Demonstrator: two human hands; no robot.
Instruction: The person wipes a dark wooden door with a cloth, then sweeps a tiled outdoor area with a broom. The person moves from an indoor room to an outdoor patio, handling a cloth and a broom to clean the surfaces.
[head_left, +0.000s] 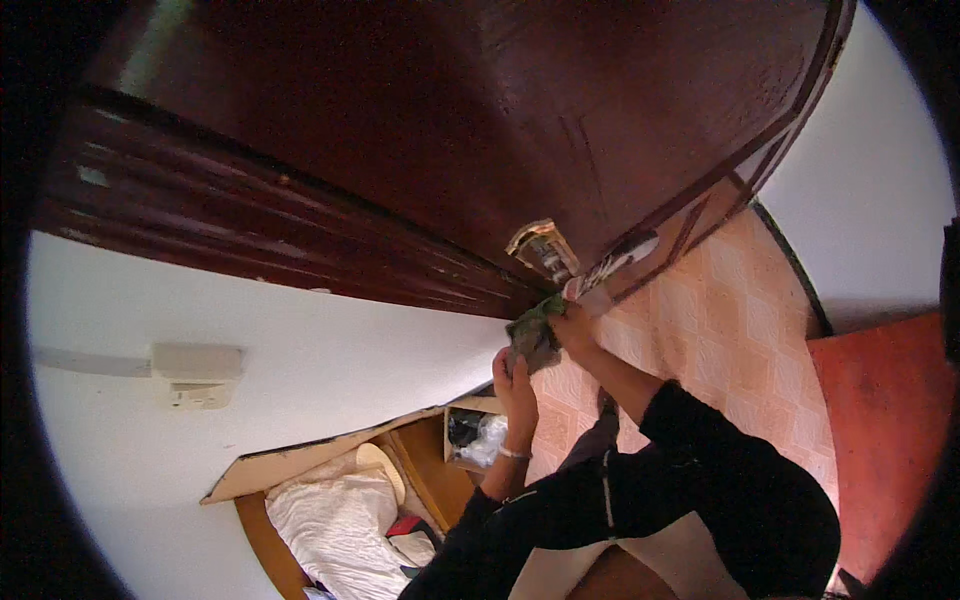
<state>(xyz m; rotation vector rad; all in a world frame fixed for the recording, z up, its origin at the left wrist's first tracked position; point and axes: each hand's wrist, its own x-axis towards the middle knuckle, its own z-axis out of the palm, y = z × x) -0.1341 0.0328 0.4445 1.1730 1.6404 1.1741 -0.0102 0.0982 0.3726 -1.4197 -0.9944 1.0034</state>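
Observation:
Both of my hands hold a dark green-grey cloth (534, 337) beside the edge of a dark red-brown wooden door (420, 112). My left hand (516, 381) grips its lower end, with the thumb on top. My right hand (576, 331) pinches the upper right part, close to the door edge. Just above the cloth, a gold-coloured door handle plate (544, 246) is fixed to the door. To its right, a pale, shiny metal-like fitting (619, 259) runs along the door edge; its exact kind is unclear. The cloth hides part of the frame's lower end.
A dark moulded door frame (247, 221) borders a white wall (300, 360) with a switch box (197, 364). Below stands wooden furniture (426, 465) bearing white fabric (337, 517) and an open box (474, 436) of plastic bags. Right are patterned floor tiles (720, 300) and a red panel (877, 427).

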